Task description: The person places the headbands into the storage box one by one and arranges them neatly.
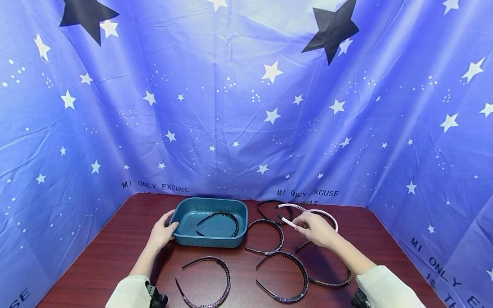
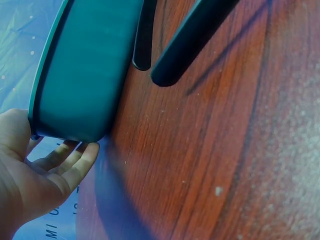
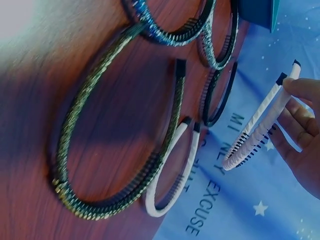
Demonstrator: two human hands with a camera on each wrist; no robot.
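Note:
My right hand point(image 1: 317, 231) pinches a pale pink toothed headband point(image 3: 260, 131) near one end, holding it up above the far right of the table. On the left, my left hand point(image 1: 161, 232) grips the end of a teal plastic basin point(image 1: 209, 242), thumb at the rim and fingers against the end wall. One black toothed headband point(image 1: 236, 223) lies inside the basin. Below the right hand, a gold-and-black headband point(image 3: 70, 120) lies on the table, with a white headband point(image 3: 152, 197) partly behind it. In the head view the right hand hides that white one.
Glittery headbands lie in front of the basin point(image 1: 229, 278), at the table's front middle point(image 1: 306, 278) and beside the basin's right end point(image 1: 282, 235). A thin black headband point(image 1: 263, 202) sits near the back edge. A starry blue cloth point(image 1: 231, 107) hangs around the brown table point(image 1: 100, 265).

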